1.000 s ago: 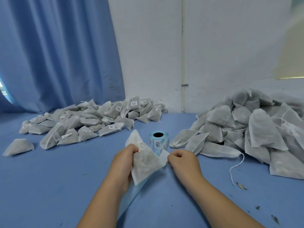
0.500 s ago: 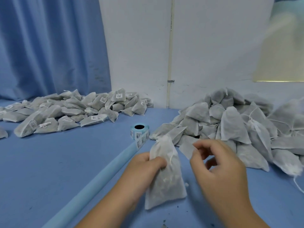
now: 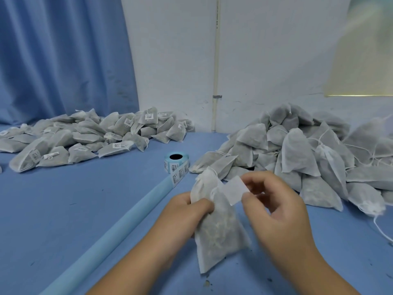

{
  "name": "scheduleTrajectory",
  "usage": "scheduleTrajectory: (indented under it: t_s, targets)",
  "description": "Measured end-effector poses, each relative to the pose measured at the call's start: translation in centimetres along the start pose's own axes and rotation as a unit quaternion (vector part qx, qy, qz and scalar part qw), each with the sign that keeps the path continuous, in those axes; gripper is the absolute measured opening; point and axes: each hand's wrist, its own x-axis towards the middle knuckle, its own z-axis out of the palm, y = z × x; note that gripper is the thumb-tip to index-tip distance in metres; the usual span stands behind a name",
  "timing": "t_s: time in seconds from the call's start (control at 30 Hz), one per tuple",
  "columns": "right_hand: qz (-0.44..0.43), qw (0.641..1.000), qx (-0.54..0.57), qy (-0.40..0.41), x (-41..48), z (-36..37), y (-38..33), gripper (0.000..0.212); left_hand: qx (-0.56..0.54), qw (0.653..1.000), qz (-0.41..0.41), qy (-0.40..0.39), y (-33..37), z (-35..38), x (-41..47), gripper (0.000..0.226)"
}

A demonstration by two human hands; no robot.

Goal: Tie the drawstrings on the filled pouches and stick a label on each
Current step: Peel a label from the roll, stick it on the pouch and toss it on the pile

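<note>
Pouch [image 3: 214,222]: hangs upright, long axis vertical, neck clenched in left hand [image 3: 187,218]. Label [image 3: 235,192] pinched between right hand [image 3: 276,211] thumb and forefinger, just right of neck, one edge seemingly touching fabric. Right hand nearer; judged next: press label leftward onto pouch.

Both forearms were bare, with no sleeve showing up to the bottom edge of the frame. The left hand [image 3: 187,211] and the right hand [image 3: 276,207] wore no gloves, rings, watch or wristband.
</note>
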Motion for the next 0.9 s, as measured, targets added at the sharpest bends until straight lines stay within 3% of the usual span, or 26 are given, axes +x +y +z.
scheduleTrajectory:
  t_s: [0.13,0.23,0.37,0.5,0.77,0.9]
  targets:
    - [0.018,0.987,0.072,-0.142,0.1,-1.1,0.1,0.023,0.01,1.0,0.002,0.002,0.2,-0.2,-0.1,0.042]
    - [0.027,0.973,0.127,-0.19,0.2,-1.5,0.5,0.03,0.022,1.0,0.009,0.001,0.6,-0.6,-0.4,0.026]
    - [0.096,0.95,0.188,-0.228,1.0,-2.2,1.1,0.034,0.019,0.999,0.015,0.02,0.6,-0.8,-0.3,0.031]
    - [0.108,0.947,0.135,-0.272,0.8,-2.2,1.4,0.039,0.04,0.998,0.028,0.029,0.7,-0.7,-0.3,0.036]
    - [0.114,0.939,0.082,-0.313,0.3,-1.5,0.9,0.038,0.122,0.985,0.101,0.069,0.5,-0.7,-0.3,0.021]
    - [0.127,0.938,0.084,-0.313,0.3,-1.7,1.0,0.041,0.13,0.985,0.105,0.035,1.1,-1.2,-0.7,0.033]
